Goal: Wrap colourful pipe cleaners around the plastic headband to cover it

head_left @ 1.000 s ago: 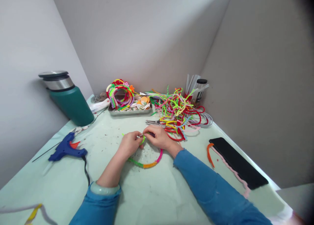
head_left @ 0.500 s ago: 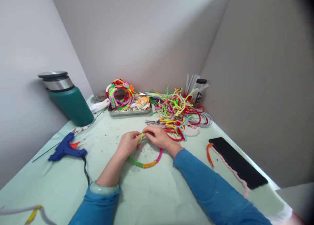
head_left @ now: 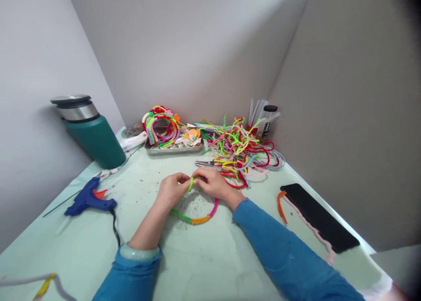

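Observation:
Both hands meet over the middle of the pale green table. My left hand and my right hand pinch the top of a headband wrapped in green, orange and pink pipe cleaner. A lime-green pipe cleaner end sticks out between the fingertips of both hands. The band's lower arc rests on the table below my hands; its upper part is hidden by my fingers.
A blue glue gun lies at the left, a green flask behind it. At the back are a metal tray with finished headbands, scissors and a pile of pipe cleaners. A black phone lies at the right.
My fingers have shifted a little along the band's top, and the lime-green end has moved between them. Nothing else has moved.

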Motion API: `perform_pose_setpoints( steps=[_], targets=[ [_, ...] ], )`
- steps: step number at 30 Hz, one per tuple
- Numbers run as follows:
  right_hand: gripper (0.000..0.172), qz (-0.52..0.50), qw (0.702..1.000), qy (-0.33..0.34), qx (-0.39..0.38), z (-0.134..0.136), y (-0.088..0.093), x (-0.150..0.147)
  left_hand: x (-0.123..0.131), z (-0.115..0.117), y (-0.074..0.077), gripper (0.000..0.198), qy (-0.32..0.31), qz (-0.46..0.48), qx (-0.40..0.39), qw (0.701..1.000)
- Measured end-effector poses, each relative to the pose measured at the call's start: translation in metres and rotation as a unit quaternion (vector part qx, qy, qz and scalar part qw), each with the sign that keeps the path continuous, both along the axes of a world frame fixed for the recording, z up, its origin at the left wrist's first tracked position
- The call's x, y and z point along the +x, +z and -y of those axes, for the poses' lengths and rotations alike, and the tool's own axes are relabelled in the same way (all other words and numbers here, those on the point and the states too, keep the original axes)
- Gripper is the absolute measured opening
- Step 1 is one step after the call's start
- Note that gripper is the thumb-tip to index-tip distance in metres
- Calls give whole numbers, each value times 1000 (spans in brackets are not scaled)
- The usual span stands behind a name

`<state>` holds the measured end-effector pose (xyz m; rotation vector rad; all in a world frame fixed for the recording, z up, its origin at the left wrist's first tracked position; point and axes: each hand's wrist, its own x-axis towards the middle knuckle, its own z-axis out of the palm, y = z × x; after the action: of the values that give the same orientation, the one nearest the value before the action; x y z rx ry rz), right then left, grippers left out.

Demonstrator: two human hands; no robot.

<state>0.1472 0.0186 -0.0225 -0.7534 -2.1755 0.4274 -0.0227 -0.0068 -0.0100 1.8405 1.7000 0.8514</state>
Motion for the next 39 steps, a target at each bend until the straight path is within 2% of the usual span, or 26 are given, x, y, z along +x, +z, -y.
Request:
perform_pose_setpoints(
  steps=[5, 10, 13, 18, 23, 30, 39],
  targets=[
    [9, 6, 1000, -9, 3, 0, 0, 0, 1, 2, 5, 31, 30, 1, 14, 999],
    [8, 9, 1000, -14, 4, 0, -1, -1, 3, 3, 10, 44, 47, 9, 12, 999],
    [8, 7, 1000, -14, -1, 0, -1, -1, 3, 2, 10, 52, 40, 44, 17, 998],
    [9, 8, 1000, -22, -8, 1, -1, 0, 4, 0, 2, 42, -19, 71, 12, 997],
    [10, 14, 1000, -22, -14, 2, 0, 0, 4, 0, -2, 37, -8, 28, 5, 1000],
    [8, 17, 1000, -15, -21, 1, -1, -1, 5, 5, 6, 38, -6, -2, -31, 999],
    [7, 20, 999, -7, -29, 5, 1, 0, 6, 6, 11, 35, 9, 53, -63, 997]
  ],
)
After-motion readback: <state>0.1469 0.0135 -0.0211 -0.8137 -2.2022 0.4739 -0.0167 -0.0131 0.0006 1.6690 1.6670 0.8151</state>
